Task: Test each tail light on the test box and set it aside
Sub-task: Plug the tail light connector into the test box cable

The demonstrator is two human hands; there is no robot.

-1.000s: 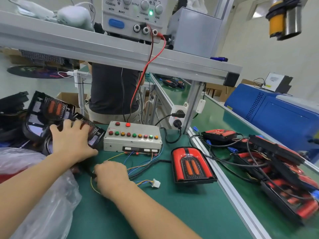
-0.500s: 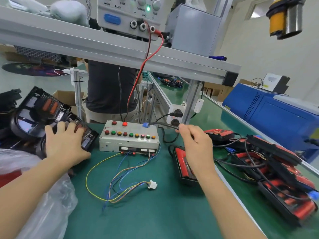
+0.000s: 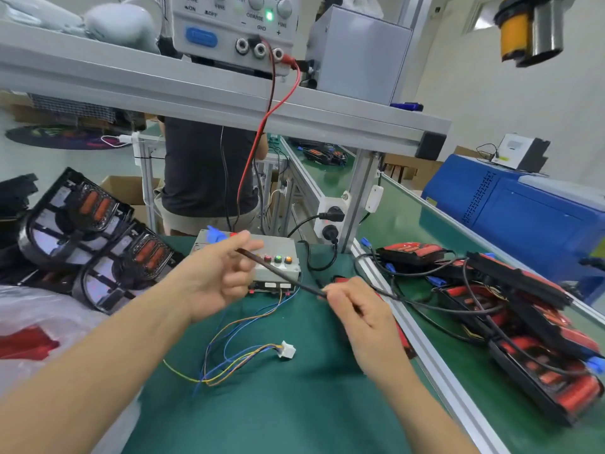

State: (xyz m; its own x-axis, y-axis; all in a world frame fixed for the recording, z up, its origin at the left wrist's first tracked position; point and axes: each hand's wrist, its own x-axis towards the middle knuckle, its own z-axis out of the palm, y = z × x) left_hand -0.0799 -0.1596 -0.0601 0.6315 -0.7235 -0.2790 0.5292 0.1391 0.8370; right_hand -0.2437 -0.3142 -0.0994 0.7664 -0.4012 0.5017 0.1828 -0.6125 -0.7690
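The grey test box (image 3: 281, 268) with coloured buttons stands on the green mat, partly behind my left hand (image 3: 216, 276). That hand pinches the black cable (image 3: 278, 273) of a tail light near its blue plug (image 3: 214, 234), held over the box. My right hand (image 3: 357, 306) grips the same cable lower down. The red tail light (image 3: 401, 335) it belongs to lies mostly hidden beneath my right hand and wrist. The box's loose coloured wires end in a white connector (image 3: 287, 349) lying on the mat.
Black tail light housings (image 3: 91, 231) are piled at the left beside a plastic bag (image 3: 42, 326). A heap of red tail lights with cables (image 3: 510, 309) lies right of the aluminium rail (image 3: 435, 362). A power supply (image 3: 235, 24) sits on the shelf above. A person stands behind the bench.
My left hand left the housings at the left and came over the test box to take the cable near its blue plug. My right hand slid down along the cable.
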